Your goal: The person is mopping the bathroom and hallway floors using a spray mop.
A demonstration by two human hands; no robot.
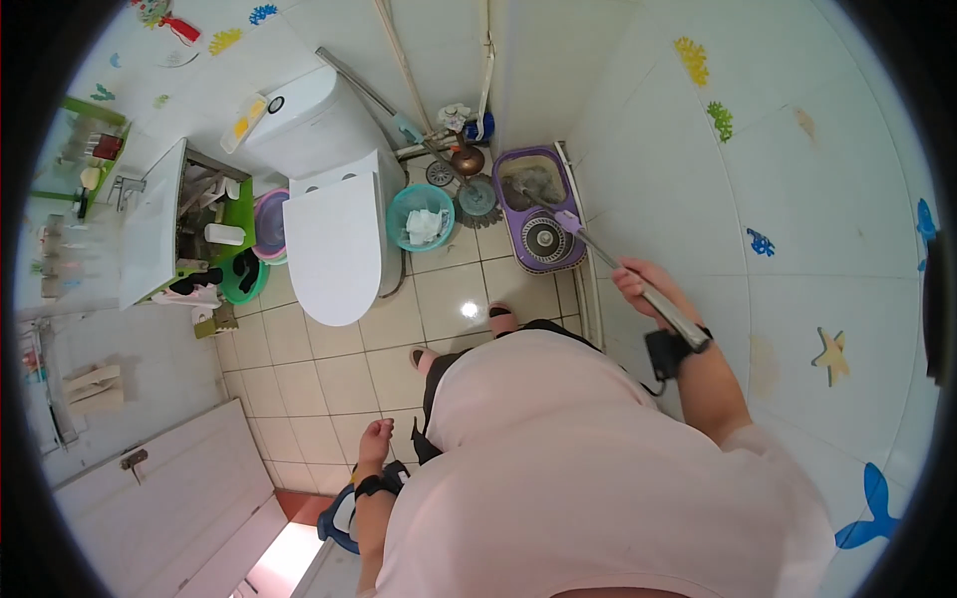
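Observation:
My right hand is wrapped round the grey handle of a mop, which has a purple section lower down. The handle slants from beside my right wrist to a purple spin-mop bucket near the right wall. Its grey, shaggy mop head sits in the bucket's far basin, in what looks like murky water. The round spin basket in the near half holds nothing that I can see. Down by my left side, my left hand hangs with its fingers curled and nothing visible in them.
A white toilet with its lid down stands ahead to the left. Beside it are a teal waste bin with white paper and a second mop leaning back. An open-fronted washstand and basins line the left; a white door is lower left.

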